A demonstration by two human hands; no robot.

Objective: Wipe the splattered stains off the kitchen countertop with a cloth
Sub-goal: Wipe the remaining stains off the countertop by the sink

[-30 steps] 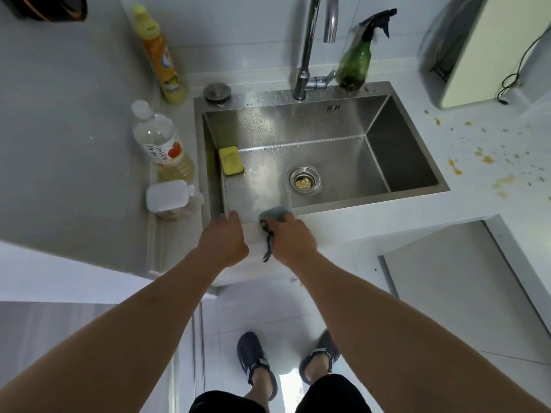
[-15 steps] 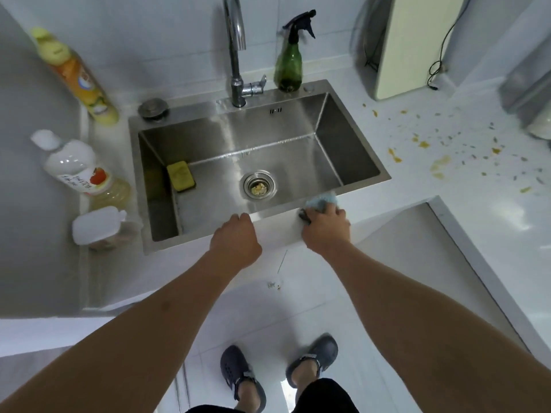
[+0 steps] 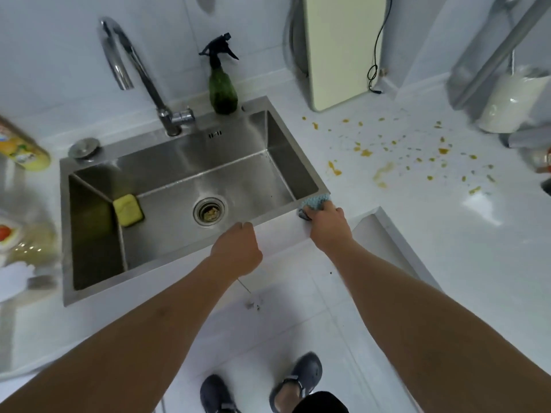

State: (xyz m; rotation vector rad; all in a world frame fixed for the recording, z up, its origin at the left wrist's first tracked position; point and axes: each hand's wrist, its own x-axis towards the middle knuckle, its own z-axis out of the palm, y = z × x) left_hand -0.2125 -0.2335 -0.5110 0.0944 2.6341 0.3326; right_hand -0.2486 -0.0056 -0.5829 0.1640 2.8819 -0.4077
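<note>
At centre frame, right hand [image 3: 326, 222] is gripping the cloth [image 3: 316, 202] — fingers curled round it — nearing the stains [image 3: 387, 150]; left hand [image 3: 238, 248], fingers curled and empty, is bracing on the tabletop [image 3: 277, 234] edge.

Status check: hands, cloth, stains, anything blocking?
Right hand grips blue cloth at sink's front right corner. Left hand on the counter's front edge, holding nothing. Orange stains unwiped, right of cloth. Path clear.
</note>
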